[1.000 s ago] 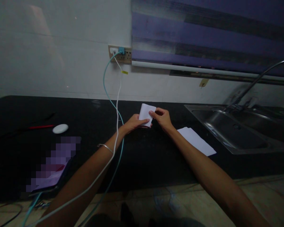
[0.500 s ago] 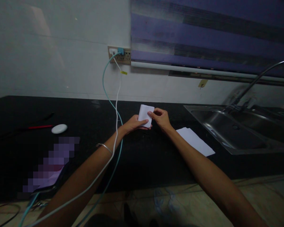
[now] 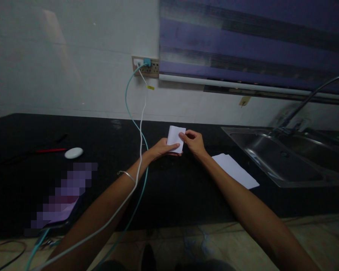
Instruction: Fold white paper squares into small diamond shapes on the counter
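Note:
A small folded sheet of white paper [image 3: 175, 137] is held up over the dark counter. My left hand [image 3: 161, 148] grips it from the left and below, thumb across its front and fingers behind. At its upper right edge, my right hand [image 3: 194, 141] pinches the paper between thumb and fingers. More white paper [image 3: 235, 171] lies flat on the counter, partly behind my right forearm. Whether the folded piece has several layers I cannot tell.
White and teal cables run from the wall socket [image 3: 145, 67] across my left forearm. On the left lie a white oval object [image 3: 74, 153], a red pen-like stick [image 3: 51, 150] and a phone-like device [image 3: 63, 210], partly blurred. A steel sink [image 3: 282, 165] is at right.
The view has shifted slightly, so everything sits a little further right. Both hands keep the same hold on the folded paper.

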A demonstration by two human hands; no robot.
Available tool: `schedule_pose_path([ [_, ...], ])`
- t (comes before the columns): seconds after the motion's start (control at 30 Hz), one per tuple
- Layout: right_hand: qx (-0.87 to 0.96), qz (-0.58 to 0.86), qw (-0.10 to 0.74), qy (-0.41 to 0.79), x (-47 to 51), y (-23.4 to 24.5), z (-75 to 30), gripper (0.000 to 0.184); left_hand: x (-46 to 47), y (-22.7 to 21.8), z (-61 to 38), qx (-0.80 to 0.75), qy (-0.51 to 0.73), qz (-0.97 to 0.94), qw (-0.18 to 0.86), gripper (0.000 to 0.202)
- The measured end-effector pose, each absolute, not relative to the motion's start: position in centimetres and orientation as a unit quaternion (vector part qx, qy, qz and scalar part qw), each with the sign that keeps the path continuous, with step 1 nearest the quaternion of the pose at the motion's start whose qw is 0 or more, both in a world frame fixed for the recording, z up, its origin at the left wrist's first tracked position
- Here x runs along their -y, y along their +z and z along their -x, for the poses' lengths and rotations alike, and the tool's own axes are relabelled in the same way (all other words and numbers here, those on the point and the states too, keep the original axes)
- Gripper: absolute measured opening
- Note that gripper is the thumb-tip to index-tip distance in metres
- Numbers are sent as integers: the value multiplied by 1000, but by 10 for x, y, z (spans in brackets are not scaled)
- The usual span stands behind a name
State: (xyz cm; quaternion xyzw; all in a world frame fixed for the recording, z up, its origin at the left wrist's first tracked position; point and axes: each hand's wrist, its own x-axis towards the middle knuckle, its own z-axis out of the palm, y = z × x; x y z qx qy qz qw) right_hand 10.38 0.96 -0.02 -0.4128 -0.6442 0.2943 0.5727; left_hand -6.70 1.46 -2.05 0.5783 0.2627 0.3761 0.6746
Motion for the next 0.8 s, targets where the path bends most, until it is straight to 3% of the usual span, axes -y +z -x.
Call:
schedule_pose_path([
  [0.43, 659, 413, 525, 345, -11, -8, -107, 33, -20, -22, 68, -286, 387, -597, 642, 41],
  [0.8, 685, 428, 519, 280, -15, -7, -112, 37, -19, -17, 71, -301, 384, -599, 635, 35],
])
